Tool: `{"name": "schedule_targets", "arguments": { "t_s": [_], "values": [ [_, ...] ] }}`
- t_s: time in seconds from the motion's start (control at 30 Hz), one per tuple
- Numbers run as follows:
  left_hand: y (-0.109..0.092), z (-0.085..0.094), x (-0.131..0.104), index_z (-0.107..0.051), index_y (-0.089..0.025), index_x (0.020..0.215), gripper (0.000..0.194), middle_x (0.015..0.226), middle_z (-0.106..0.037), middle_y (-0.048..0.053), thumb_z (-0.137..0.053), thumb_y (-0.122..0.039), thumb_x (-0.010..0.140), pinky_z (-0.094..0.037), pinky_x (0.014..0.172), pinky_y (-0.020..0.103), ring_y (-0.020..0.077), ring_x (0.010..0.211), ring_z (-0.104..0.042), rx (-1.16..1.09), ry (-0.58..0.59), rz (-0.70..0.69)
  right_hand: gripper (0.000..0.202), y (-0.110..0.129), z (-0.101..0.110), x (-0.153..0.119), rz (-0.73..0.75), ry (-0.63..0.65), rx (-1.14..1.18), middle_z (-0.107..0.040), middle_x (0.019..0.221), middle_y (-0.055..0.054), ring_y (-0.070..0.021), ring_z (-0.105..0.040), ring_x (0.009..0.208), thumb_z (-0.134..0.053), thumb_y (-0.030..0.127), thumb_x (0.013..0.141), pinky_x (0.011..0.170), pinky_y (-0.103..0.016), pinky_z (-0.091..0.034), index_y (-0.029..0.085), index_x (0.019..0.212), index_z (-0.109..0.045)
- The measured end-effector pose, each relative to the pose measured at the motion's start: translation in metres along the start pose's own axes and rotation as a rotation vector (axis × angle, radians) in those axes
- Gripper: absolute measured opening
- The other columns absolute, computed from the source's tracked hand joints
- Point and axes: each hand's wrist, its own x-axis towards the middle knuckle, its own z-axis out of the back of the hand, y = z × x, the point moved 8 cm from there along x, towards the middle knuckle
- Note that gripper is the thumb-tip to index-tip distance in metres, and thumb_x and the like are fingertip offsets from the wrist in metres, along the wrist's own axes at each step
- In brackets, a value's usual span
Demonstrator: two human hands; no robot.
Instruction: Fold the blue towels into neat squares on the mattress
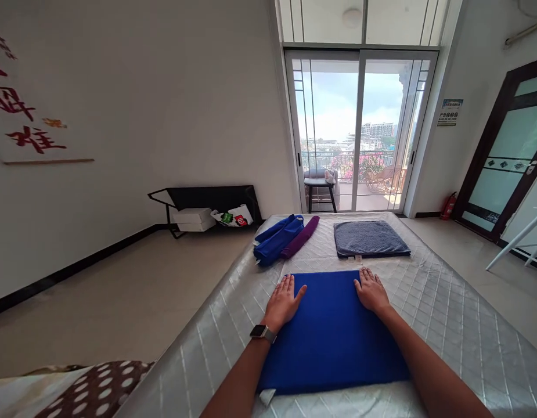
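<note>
A flat blue cloth rectangle (333,337) lies on the silvery quilted mattress (207,325), with a small white tag at its near left corner. My left hand (282,301) rests flat at its far left corner, fingers spread, a watch on the wrist. At the far right corner lies my right hand (371,290), palm down with its fingers stretched out. Neither hand grips anything. Beyond them sit a folded grey-blue towel (369,238) on the right and a blue cloth bundle (277,239) beside a purple roll (301,237) on the left.
A black rack (211,194) with white boxes (193,219) and a bag stands by the left wall. Polka-dot fabric (98,389) is at the lower left. Behind the mattress are sliding glass doors (359,133); a white stool (518,238) stands at right.
</note>
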Motion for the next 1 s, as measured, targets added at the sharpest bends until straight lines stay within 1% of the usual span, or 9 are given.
{"name": "schedule_targets", "arguments": {
  "t_s": [0.13,0.33,0.5,0.6,0.67,0.77,0.9,1.0],
  "values": [
    [-0.009,0.005,0.001,-0.036,-0.002,0.155,0.087,0.163,-0.033,0.019,-0.014,-0.066,0.1,-0.027,0.124,0.044,0.0302,0.153,-0.029,-0.02,-0.007,0.014,0.064,-0.003,-0.001,0.002,-0.017,0.007,-0.035,-0.027,0.166,-0.013,-0.0207,-0.017,0.156,-0.024,0.039,0.104,0.125,-0.04,-0.013,0.007,0.16,-0.027],
    [-0.015,0.012,-0.001,-0.032,0.001,0.156,0.087,0.164,-0.028,0.02,-0.017,-0.064,0.101,-0.022,0.125,0.043,0.0304,0.154,-0.025,-0.04,0.048,0.011,0.064,-0.003,0.003,0.0,-0.045,0.027,-0.059,-0.027,0.166,-0.013,-0.02,-0.018,0.156,-0.023,0.039,0.105,0.124,-0.038,-0.015,0.008,0.161,-0.025],
    [-0.02,0.018,-0.002,-0.033,0.0,0.155,0.084,0.164,-0.03,0.021,-0.017,-0.062,0.101,-0.022,0.125,0.042,0.0293,0.154,-0.025,-0.032,0.046,0.004,0.062,0.005,0.014,-0.006,-0.033,0.011,-0.114,-0.028,0.166,-0.014,-0.0215,-0.021,0.155,-0.024,0.035,0.104,0.124,-0.039,-0.017,0.007,0.159,-0.03],
    [-0.021,0.019,-0.002,-0.034,-0.001,0.155,0.083,0.163,-0.03,0.02,-0.017,-0.061,0.101,-0.023,0.125,0.042,0.0285,0.154,-0.026,-0.026,0.034,0.007,0.06,0.012,0.024,-0.018,-0.013,-0.005,-0.157,-0.029,0.165,-0.015,-0.0237,-0.022,0.154,-0.027,0.031,0.103,0.124,-0.041,-0.019,0.006,0.157,-0.034],
    [-0.021,0.017,-0.002,-0.035,-0.001,0.155,0.083,0.163,-0.032,0.021,-0.017,-0.061,0.101,-0.023,0.125,0.043,0.0291,0.153,-0.027,-0.027,0.023,0.009,0.058,0.015,0.029,-0.035,0.03,-0.011,-0.165,-0.031,0.164,-0.015,-0.0249,-0.024,0.154,-0.03,0.028,0.102,0.124,-0.043,-0.02,0.007,0.155,-0.04],
    [-0.02,0.014,0.001,-0.037,0.0,0.154,0.083,0.162,-0.033,0.022,-0.017,-0.061,0.101,-0.025,0.124,0.046,0.0313,0.152,-0.029,-0.032,0.001,0.002,0.054,0.016,0.034,-0.079,0.132,-0.011,-0.109,-0.041,0.16,-0.014,-0.0264,-0.034,0.15,-0.034,0.026,0.101,0.123,-0.045,-0.026,0.011,0.149,-0.051],
    [-0.018,0.01,0.004,-0.038,-0.001,0.153,0.084,0.161,-0.033,0.023,-0.017,-0.062,0.1,-0.026,0.123,0.048,0.0329,0.152,-0.03,-0.051,-0.029,-0.004,0.047,0.002,0.034,-0.15,0.229,0.02,0.026,-0.056,0.15,-0.011,-0.0272,-0.05,0.139,-0.042,0.034,0.1,0.117,-0.044,-0.038,0.021,0.14,-0.062],
    [-0.016,0.009,0.004,-0.038,0.0,0.153,0.083,0.161,-0.033,0.022,-0.02,-0.062,0.1,-0.026,0.123,0.048,0.0323,0.152,-0.03,-0.039,-0.021,-0.003,0.042,-0.007,0.037,-0.187,0.267,0.062,0.119,-0.065,0.139,-0.01,-0.0266,-0.059,0.128,-0.049,0.034,0.097,0.112,-0.043,-0.044,0.025,0.133,-0.068]
  ]
}}
